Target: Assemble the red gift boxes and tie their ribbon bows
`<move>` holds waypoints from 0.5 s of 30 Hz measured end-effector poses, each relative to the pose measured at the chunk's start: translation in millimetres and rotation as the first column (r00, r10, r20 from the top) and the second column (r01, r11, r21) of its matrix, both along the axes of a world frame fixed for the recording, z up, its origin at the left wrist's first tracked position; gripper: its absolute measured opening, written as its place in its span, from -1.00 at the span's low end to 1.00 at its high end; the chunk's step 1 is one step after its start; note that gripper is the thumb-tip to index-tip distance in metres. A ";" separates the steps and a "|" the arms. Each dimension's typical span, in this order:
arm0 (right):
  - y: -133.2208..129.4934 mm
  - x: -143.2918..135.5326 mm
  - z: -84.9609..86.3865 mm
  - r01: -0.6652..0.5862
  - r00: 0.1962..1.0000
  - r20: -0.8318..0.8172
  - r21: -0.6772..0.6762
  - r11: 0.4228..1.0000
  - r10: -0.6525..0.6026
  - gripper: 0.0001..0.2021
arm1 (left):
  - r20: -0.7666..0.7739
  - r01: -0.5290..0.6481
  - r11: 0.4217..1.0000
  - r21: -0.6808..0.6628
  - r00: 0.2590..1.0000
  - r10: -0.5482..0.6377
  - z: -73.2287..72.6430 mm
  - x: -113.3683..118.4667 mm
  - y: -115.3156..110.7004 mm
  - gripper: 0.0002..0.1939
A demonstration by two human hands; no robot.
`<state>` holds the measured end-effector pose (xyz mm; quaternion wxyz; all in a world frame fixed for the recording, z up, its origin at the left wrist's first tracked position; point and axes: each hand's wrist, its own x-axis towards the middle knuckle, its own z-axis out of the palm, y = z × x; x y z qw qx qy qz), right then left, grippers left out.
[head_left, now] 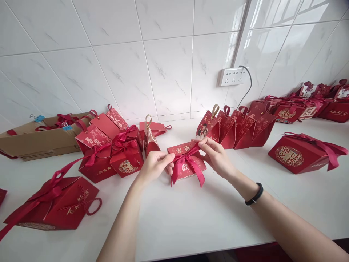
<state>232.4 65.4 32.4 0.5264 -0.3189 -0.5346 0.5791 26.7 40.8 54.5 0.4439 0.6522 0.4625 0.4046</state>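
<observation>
A small red gift box [185, 168] with pale lettering lies on the white table in front of me. A dark pink ribbon [188, 160] is tied in a bow on top of it, two tails hanging over the near side. My left hand [158, 163] pinches the bow's left loop between thumb and index finger. On the other side, my right hand [214, 154] pinches the right loop near the box's upper right corner. A black band circles my right wrist.
Red boxes with bows [127, 162] cluster at left beside a cardboard box [51, 145]. A larger box [73, 203] is front left, another [300, 154] at right. Triangular boxes [226, 131] and more boxes [289, 112] stand towards the tiled wall, below a socket strip [232, 77].
</observation>
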 end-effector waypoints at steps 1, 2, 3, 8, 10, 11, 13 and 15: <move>0.4 -0.5 -0.8 0.000 1.000 -0.018 -0.006 1.000 0.000 -0.75 | 0.003 -0.012 1.000 0.015 1.000 0.012 -2.0 -0.2 1.6 -0.62; 0.7 -1.0 -1.7 0.006 1.000 -0.031 -0.011 1.000 -0.006 -0.75 | 0.004 -0.026 0.999 0.032 1.000 0.026 -4.1 -0.2 3.1 -0.62; 0.9 -1.6 -2.6 0.015 0.999 -0.038 -0.016 1.000 -0.016 -0.75 | 0.002 -0.040 0.998 0.051 0.999 0.040 -6.1 0.0 4.4 -0.62; -1.8 -4.3 -3.7 0.050 0.997 -0.053 0.015 0.999 -0.049 -0.75 | -0.040 -0.133 0.969 0.208 0.989 0.145 -11.6 3.7 4.9 -0.57; -4.3 -4.5 -2.6 0.059 0.997 -0.044 0.058 0.997 -0.057 -0.75 | -0.039 -0.190 0.938 0.291 0.977 0.210 -11.9 6.0 2.4 -0.54; -5.5 -4.2 -2.0 0.067 0.997 -0.036 0.086 0.994 -0.064 -0.75 | -0.040 -0.211 0.923 0.322 0.971 0.236 -12.1 7.1 1.2 -0.53; -6.9 -3.0 -1.3 0.094 0.996 -0.016 0.149 0.984 -0.093 -0.76 | -0.059 -0.224 0.908 0.353 0.964 0.261 -12.9 8.5 -0.3 -0.55; -6.3 -1.3 -1.5 0.126 0.991 0.018 0.206 0.970 -0.132 -0.76 | -0.108 -0.212 0.910 0.356 0.958 0.265 -14.9 8.9 0.2 -0.56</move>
